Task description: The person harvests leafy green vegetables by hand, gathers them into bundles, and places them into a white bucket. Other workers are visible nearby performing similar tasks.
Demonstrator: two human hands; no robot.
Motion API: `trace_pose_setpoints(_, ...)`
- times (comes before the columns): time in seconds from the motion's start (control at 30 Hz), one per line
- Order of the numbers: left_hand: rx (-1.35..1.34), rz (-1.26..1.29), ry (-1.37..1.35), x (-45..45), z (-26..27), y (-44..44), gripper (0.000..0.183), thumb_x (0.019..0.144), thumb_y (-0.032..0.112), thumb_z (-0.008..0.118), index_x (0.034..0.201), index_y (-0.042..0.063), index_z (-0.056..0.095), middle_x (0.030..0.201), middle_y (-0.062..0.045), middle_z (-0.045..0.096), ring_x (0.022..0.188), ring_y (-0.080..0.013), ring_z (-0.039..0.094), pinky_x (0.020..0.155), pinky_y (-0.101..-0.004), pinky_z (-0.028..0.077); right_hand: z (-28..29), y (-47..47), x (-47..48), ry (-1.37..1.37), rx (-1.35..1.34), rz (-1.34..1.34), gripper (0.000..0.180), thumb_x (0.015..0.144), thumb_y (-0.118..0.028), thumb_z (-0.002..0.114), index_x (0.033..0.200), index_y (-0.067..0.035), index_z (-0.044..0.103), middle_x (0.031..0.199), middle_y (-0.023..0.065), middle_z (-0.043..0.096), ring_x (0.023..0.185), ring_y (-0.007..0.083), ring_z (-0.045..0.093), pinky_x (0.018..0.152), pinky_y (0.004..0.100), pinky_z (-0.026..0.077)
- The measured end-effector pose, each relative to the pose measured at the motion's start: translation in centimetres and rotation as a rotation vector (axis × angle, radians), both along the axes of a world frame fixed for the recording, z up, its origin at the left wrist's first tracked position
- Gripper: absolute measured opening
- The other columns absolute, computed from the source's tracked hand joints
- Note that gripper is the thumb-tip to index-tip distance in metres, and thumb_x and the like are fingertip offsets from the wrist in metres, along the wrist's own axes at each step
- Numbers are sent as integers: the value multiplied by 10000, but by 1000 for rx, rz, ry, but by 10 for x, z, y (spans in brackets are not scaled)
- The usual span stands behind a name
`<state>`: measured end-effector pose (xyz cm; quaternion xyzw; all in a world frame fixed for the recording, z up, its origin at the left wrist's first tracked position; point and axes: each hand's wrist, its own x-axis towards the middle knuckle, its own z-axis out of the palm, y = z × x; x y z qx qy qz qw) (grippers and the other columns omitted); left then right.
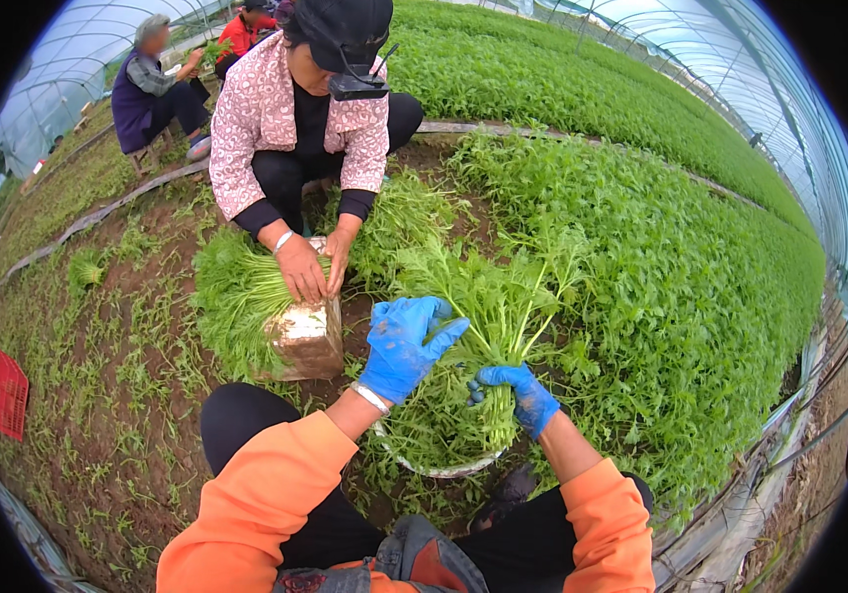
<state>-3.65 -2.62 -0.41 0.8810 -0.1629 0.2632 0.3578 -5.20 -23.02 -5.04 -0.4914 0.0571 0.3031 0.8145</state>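
My right hand (518, 395), in a blue glove, is closed around the stems of an upright bunch of leafy greens (501, 319). The leaves fan out above the fist and the stem ends point down. My left hand (410, 345), also gloved in blue, is raised just left of the bunch, its thumb pointing at the leaves and its fingers bent; whether it pinches a stem cannot be told. Beneath both hands stands a round container with a white rim (453, 471), heaped with loose greens (435, 434). My left glove hides part of that heap.
A co-worker squats opposite, both hands on greens (246, 285) laid over a box-like block (312, 348). Dense crop (661, 296) grows at right. A small bundle (86, 270) and a red plastic crate (4, 391) lie at left. Other people sit farther back.
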Motion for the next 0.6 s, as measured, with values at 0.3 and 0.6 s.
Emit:
trace_pose_setpoints(0.3, -686, -194, 342, 19, -24, 15, 258, 919, 232, 488, 761, 50, 583, 676, -40, 597, 548, -112, 483, 529, -265, 404, -1, 1, -2, 15, 9, 138, 246, 766, -150, 644, 930, 21, 578, 733, 72, 587, 620, 169, 556, 651, 323, 510)
trace_pose_setpoints(0.6, -11, -209, 31, -8, -23, -14, 376, 798, 341, 648, 1013, 43, 565, 947, -113, 597, 827, -258, 568, 739, -366, 451, -7, -5, 0, -38, -211, -46, 680, 841, -511, 560, 1286, -16, 423, 1231, 116, 489, 1104, 169, 467, 931, 310, 388)
